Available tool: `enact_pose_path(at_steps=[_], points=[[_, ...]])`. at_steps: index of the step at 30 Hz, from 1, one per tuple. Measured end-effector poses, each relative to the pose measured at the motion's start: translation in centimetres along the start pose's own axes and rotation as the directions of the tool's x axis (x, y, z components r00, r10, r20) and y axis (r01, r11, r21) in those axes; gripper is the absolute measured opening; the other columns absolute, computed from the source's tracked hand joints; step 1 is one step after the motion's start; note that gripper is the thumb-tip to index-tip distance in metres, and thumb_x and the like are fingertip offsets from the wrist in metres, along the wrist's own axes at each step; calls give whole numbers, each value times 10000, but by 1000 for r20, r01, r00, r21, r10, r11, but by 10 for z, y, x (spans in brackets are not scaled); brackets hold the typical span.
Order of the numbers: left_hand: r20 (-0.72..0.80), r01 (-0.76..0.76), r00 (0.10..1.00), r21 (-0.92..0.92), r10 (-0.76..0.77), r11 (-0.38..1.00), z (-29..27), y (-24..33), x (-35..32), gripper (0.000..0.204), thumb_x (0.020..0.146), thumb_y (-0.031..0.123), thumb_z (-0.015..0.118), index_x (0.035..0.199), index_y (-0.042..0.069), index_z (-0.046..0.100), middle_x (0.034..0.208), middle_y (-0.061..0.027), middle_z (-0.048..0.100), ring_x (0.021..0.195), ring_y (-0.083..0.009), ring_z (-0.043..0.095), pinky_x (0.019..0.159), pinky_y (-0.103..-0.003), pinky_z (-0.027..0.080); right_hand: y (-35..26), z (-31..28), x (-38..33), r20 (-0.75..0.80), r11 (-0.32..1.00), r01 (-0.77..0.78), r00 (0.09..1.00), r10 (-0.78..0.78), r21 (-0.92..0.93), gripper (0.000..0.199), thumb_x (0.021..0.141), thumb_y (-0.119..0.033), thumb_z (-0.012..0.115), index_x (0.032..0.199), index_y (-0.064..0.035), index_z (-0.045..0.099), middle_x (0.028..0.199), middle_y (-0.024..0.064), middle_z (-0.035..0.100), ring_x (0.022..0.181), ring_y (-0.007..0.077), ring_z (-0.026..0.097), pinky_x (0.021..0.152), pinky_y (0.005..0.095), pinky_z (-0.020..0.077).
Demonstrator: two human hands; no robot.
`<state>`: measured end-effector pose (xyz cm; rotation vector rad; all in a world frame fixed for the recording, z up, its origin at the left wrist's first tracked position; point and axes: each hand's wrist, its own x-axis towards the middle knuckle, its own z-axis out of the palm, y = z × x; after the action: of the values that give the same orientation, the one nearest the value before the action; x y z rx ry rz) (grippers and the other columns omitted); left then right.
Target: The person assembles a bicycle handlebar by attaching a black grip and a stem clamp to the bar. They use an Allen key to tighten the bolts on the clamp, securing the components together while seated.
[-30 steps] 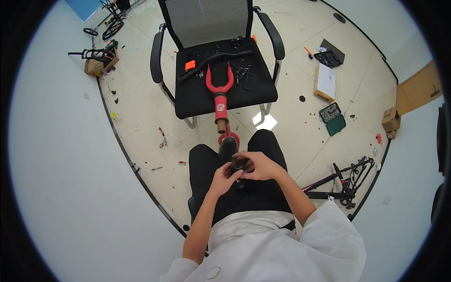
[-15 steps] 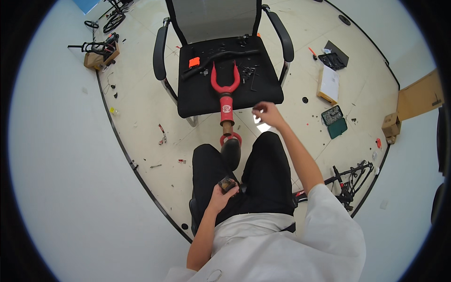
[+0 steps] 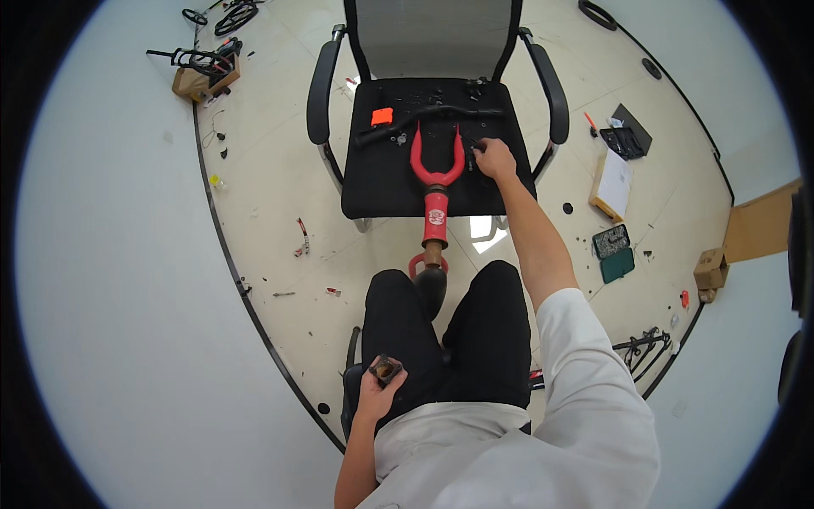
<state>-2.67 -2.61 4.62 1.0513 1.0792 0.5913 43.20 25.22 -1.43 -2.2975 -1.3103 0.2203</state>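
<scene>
My left hand [image 3: 370, 399] rests over my left thigh, closed around a small dark square container [image 3: 386, 369] with something brownish inside. Over the right part of the black chair seat [image 3: 381, 193], my right hand [image 3: 496, 159] has its fingers pinched together at small dark parts; what they hold, if anything, is too small to make out. Beside it on the left lies a red bicycle fork [image 3: 437, 178], its prongs on the seat and its tube jutting toward my knees. Behind the fork is a black bar [image 3: 441, 111], with an orange block [image 3: 382, 116] near its left end.
A dark rounded thing [image 3: 431, 295] is between my knees, below the fork's tube. Armrests [image 3: 320, 93] flank the seat. On the floor at right are a green case [image 3: 618, 265], a white-topped box [image 3: 612, 185] and a black bicycle frame [image 3: 644, 346]. Small parts lie scattered on the floor.
My right hand has moved forward from in front of the seat to the small parts beside the fork. My left hand has tilted the container so its inside shows. The view has shifted.
</scene>
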Motion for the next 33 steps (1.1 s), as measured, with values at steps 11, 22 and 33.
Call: enact_pose_path(at_steps=[11,22,33], points=[[-40,-68,997,60,70,996,-2,2,10,126,856,31,698,893,21,578,803,12,558,747,-74,506,703,-232,430,-8,-14,4,180,978,-141,969,167,-151,473,777,-413,747,1145,-120,695,1139,126,662,1091,301,635,915,404,521],[-58,-112,991,170,123,979,-3,4,11,142,853,58,711,888,20,579,806,-8,591,748,-92,536,716,-246,451,36,-16,-5,218,671,-506,856,469,542,489,702,-373,829,1066,-67,713,979,98,693,854,199,669,710,362,525],[-93,-351,911,338,402,873,23,47,58,206,838,89,734,899,-5,562,774,-79,602,712,-146,566,689,-284,478,34,-50,-325,600,-412,-528,797,59,742,287,924,-290,617,1118,-78,612,1052,28,654,882,161,605,729,295,491]])
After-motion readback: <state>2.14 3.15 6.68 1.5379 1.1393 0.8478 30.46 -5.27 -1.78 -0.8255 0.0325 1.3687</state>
